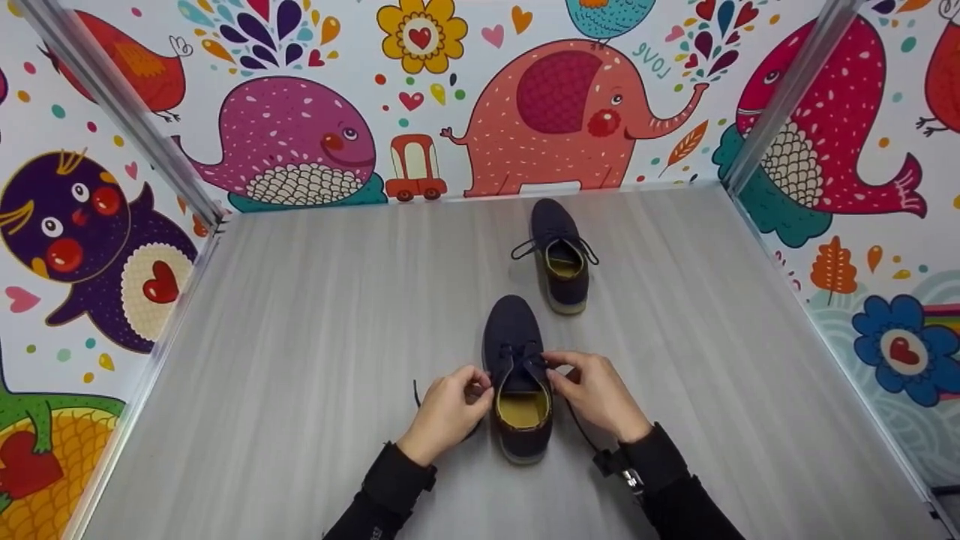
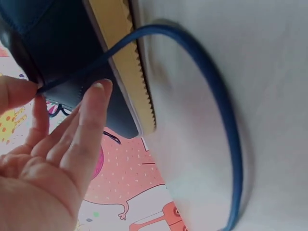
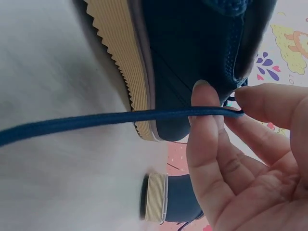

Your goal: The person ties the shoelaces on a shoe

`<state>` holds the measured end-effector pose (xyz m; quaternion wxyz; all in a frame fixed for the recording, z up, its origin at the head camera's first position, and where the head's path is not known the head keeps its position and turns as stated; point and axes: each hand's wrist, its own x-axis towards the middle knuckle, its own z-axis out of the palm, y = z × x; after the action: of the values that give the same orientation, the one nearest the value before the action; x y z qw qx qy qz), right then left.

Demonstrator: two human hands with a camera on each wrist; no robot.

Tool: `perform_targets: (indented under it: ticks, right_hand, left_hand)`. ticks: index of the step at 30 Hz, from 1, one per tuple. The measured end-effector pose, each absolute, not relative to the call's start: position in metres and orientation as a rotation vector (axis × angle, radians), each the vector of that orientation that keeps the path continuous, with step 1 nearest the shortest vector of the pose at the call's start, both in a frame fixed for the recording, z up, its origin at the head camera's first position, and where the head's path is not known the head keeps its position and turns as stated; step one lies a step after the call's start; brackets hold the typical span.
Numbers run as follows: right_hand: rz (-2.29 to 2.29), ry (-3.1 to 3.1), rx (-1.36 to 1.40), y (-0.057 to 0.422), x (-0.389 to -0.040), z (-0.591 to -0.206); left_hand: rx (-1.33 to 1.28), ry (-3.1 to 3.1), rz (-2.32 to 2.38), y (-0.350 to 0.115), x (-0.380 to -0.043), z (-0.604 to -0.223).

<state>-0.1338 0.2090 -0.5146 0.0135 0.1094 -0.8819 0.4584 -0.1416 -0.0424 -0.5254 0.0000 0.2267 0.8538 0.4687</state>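
Observation:
A dark blue lace-up shoe (image 1: pixel 513 330) stands upright on the table, toe pointing away, between my two hands. At its left side my left hand (image 1: pixel 448 409) pinches one end of the shoelace (image 2: pixel 211 77) between thumb and forefinger; the rest loops down to the tabletop. My right hand (image 1: pixel 596 386) is at the shoe's right side, close by the eyelets. Its thumb and forefinger pinch the other lace end (image 3: pixel 110 119), which trails off across the middle finger. The shoe's yellow insole (image 1: pixel 523 410) shows in its opening.
A second dark blue shoe (image 1: pixel 559 255) stands farther back and slightly right, its laces tied in a bow. The grey wood-grain table (image 1: pixel 315 322) is bordered by walls with cartoon animals, including an elephant (image 1: pixel 551 127). Metal posts (image 1: pixel 787 97) rise at the back corners.

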Motion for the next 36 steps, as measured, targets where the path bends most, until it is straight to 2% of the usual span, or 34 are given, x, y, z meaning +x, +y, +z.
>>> perform_targets:
  ticks: [10,22,36]
  right_hand:
    - [1.474,-2.763,0.343,0.218,-0.139,-0.505]
    - [0.995,-2.78,0.525,0.232,-0.151,-0.489]
    - [0.874,-2.736,0.478,0.252,-0.147,-0.497]
  left_hand:
    - [0.683,2.714,1.416,-0.056,-0.152,-0.512]
    - [0.88,2.818,1.166,-0.082,-0.167,-0.498]
    - [0.966,2.867,1.084,-0.106,-0.166,-0.494]
